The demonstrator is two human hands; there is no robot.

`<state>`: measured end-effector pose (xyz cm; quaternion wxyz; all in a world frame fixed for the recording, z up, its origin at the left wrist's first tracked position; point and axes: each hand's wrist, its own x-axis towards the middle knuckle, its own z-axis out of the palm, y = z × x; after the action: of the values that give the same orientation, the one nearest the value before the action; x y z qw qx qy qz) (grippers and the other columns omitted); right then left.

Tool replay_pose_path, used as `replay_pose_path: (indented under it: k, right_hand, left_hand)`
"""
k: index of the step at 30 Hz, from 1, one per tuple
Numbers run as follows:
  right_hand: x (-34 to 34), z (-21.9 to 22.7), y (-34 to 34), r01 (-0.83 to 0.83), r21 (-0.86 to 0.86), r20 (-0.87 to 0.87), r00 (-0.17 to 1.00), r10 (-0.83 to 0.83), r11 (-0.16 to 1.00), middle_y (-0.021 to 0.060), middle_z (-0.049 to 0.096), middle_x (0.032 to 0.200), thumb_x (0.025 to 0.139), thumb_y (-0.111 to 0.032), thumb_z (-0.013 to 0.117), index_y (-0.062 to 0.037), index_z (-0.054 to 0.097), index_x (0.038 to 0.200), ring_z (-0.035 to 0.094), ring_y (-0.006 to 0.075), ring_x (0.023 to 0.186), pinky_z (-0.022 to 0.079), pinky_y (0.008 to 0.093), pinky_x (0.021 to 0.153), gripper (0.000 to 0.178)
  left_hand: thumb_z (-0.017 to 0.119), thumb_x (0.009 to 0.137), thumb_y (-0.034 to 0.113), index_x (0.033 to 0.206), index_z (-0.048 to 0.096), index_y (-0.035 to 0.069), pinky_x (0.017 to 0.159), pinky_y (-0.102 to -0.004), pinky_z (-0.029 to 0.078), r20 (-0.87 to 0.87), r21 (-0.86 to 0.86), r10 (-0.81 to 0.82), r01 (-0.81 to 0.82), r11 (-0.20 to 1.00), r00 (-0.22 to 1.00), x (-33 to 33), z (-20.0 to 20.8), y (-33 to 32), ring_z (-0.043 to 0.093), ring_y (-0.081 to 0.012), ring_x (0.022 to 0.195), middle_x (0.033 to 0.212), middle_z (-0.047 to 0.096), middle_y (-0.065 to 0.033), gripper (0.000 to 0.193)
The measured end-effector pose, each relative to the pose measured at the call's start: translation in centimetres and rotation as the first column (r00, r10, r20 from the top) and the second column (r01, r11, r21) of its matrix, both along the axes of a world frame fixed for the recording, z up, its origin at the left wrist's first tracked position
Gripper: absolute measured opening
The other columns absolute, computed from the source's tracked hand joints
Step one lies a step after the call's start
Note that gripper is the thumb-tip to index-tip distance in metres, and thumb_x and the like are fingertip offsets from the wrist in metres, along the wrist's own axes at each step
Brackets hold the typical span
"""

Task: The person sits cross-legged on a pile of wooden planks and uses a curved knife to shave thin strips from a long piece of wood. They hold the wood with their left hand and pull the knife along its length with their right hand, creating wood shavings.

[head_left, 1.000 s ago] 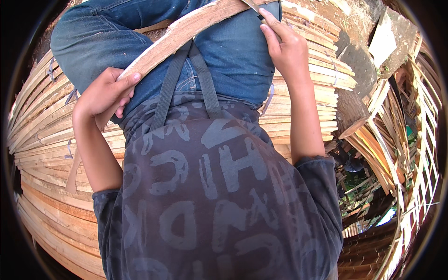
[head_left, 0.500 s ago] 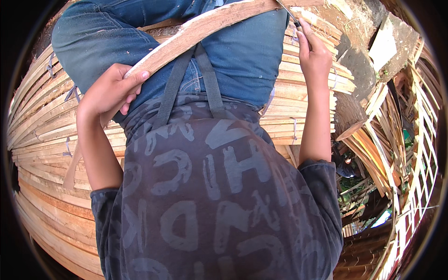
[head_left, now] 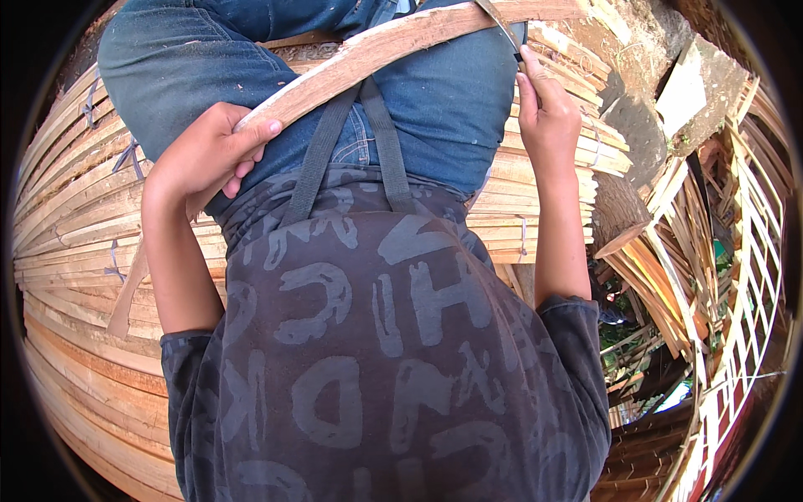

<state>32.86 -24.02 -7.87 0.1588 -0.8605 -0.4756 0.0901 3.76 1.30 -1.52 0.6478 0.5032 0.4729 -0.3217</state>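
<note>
My left hand (head_left: 216,155) is closed round the near end of a long strip of wood (head_left: 368,65). The strip runs up across my lap to the far right, its pale face marked by cuts. In my right hand (head_left: 548,105) is a knife (head_left: 502,29) with a thin curved blade, its handle pinched between thumb and fingers. That blade lies across the strip near its far end. Part of the handle is hidden by my fingers.
Bundles of wooden slats (head_left: 84,284), tied with thin cords, spread under and beside me. To the right are a grey stone slab (head_left: 707,92), a cut log (head_left: 621,222), loose sticks (head_left: 661,289) and an open lattice of strips (head_left: 744,293).
My right hand has moved a little left and nearer, and the blade has shifted left along the strip. The left hand and strip have moved slightly to the right in view.
</note>
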Motion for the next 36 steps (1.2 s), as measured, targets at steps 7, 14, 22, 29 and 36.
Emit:
replay_pose_path:
  k: [7,14,22,29,36]
  right_hand:
    - [-0.7,0.4,1.2,-0.079,-0.009,0.074,0.994,0.079,0.997,0.0039,0.06,0.068,0.088,-0.022,0.069,-0.0304,0.066,0.123,0.06,0.0211,0.056,0.048,0.0342,0.049,0.036]
    - [-0.8,-0.2,0.9,-0.042,0.159,-0.089,0.994,0.056,0.986,0.0042,0.062,0.069,0.089,-0.019,0.069,-0.026,0.069,0.12,0.062,0.0233,0.058,0.049,0.0347,0.054,0.033]
    - [1.1,-0.4,-1.3,0.014,0.099,-0.061,0.998,-0.008,0.995,0.0069,0.065,0.074,0.09,-0.019,0.067,-0.0244,0.067,0.123,0.062,0.0245,0.061,0.049,0.0361,0.056,0.033]
    - [-2.6,1.3,0.2,-0.041,-0.012,0.048,0.998,0.041,0.999,0.0047,0.055,0.066,0.089,-0.022,0.068,-0.0313,0.067,0.121,0.059,0.0224,0.056,0.049,0.0361,0.052,0.033]
    - [0.5,-0.3,-1.5,-0.012,0.091,0.052,0.999,0.007,0.996,0.0048,0.059,0.068,0.089,-0.02,0.068,-0.026,0.067,0.123,0.059,0.0217,0.057,0.047,0.0351,0.051,0.035]
  left_hand:
    - [0.062,0.095,0.032,0.071,0.056,0.0,0.037,-0.0237,0.039,0.01,0.026,-0.036,0.036,0.999,0.999,-0.6,-0.3,-0.1,0.045,-0.0066,0.042,0.055,0.047,0.0008,0.041]
    - [0.061,0.095,0.035,0.071,0.056,0.0,0.035,-0.0238,0.038,0.026,0.045,-0.053,0.052,0.998,0.998,-0.4,-0.3,-0.3,0.045,-0.0074,0.04,0.053,0.047,0.0003,0.044]
    - [0.061,0.096,0.037,0.07,0.055,-0.001,0.034,-0.025,0.039,0.073,0.054,-0.049,0.045,0.998,0.996,-0.4,-0.5,-1.0,0.046,-0.0086,0.039,0.052,0.047,-0.0003,0.046]
    - [0.061,0.096,0.033,0.071,0.055,0.0,0.036,-0.0246,0.038,0.011,0.066,-0.085,0.084,0.994,0.996,0.0,-0.2,-0.6,0.045,-0.0078,0.04,0.052,0.046,0.0004,0.042]
    - [0.061,0.096,0.032,0.072,0.056,0.0,0.037,-0.0229,0.038,0.024,0.067,-0.059,0.057,0.996,0.998,0.4,0.4,-0.8,0.044,-0.0061,0.042,0.054,0.046,0.0019,0.04]
